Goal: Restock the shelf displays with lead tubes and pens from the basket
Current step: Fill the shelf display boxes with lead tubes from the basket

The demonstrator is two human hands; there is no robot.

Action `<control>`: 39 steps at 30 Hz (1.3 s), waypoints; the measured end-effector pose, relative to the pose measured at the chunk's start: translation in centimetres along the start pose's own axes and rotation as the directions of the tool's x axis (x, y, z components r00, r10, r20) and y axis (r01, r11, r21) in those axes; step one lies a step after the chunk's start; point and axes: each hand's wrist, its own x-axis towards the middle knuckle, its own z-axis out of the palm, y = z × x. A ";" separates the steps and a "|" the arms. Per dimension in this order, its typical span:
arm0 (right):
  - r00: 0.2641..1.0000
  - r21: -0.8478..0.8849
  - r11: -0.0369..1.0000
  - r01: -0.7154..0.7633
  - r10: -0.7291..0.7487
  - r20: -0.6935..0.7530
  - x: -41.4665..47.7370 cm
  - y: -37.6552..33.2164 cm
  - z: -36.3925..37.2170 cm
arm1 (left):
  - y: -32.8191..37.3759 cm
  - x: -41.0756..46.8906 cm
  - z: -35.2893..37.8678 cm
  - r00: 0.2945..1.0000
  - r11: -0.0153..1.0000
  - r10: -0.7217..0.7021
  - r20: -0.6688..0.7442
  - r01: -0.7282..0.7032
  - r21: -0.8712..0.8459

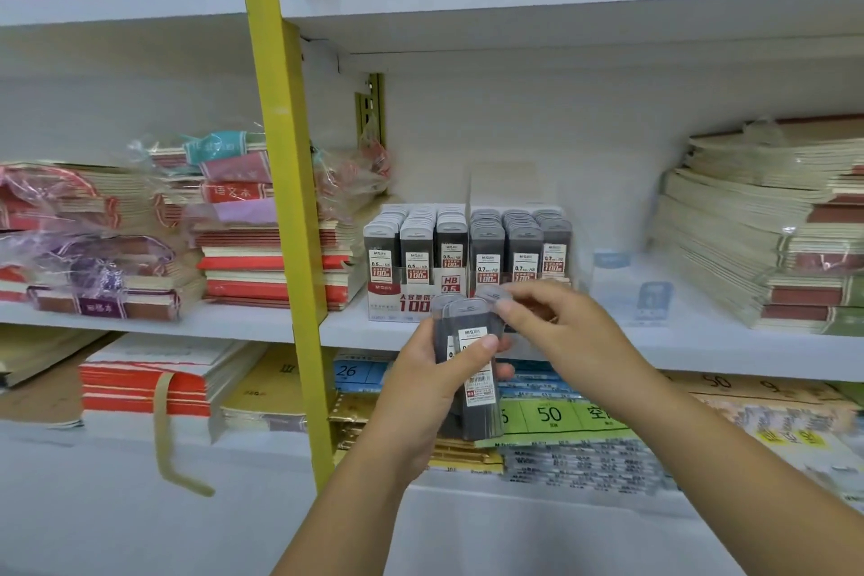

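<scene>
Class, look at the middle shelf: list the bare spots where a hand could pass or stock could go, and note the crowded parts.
Bare shelf lies behind the clear stand, between the lead tube display and the beige notebook stack. Left of the yellow post, wrapped notebooks crowd it.

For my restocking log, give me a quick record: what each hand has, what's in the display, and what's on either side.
left hand: grips a bundle of lead tubes
right hand: pinches the cap of a single tube
display box: 0.5 tubes left, 0.7 tubes right, rows look well filled
neighbours: notebook stacks on both sides
</scene>
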 end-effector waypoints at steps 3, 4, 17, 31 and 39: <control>0.998 0.195 0.980 -0.046 0.052 -0.026 -0.4 0.2 -0.3 | 0.0 -0.4 0.3 0.998 1.000 -0.021 0.052 0.021 -0.011; 0.995 0.289 0.955 -0.068 0.088 -0.055 -0.4 0.5 -0.6 | 0.0 -0.5 0.4 0.997 0.999 -0.032 0.067 0.034 -0.032; 0.999 0.506 0.862 -0.007 0.027 -0.032 -1.0 0.9 -3.4 | 0.0 -0.6 0.5 0.989 0.991 -0.103 0.105 0.111 -0.079; 0.970 0.493 0.870 -0.012 0.129 -0.204 -0.6 1.7 -3.1 | -0.3 -0.3 0.3 0.998 0.996 -0.058 -0.002 0.057 -0.066; 0.936 0.341 0.936 0.090 0.037 -0.349 0.1 0.5 -4.3 | -1.2 0.8 -0.2 0.999 0.998 -0.012 0.050 0.015 -0.056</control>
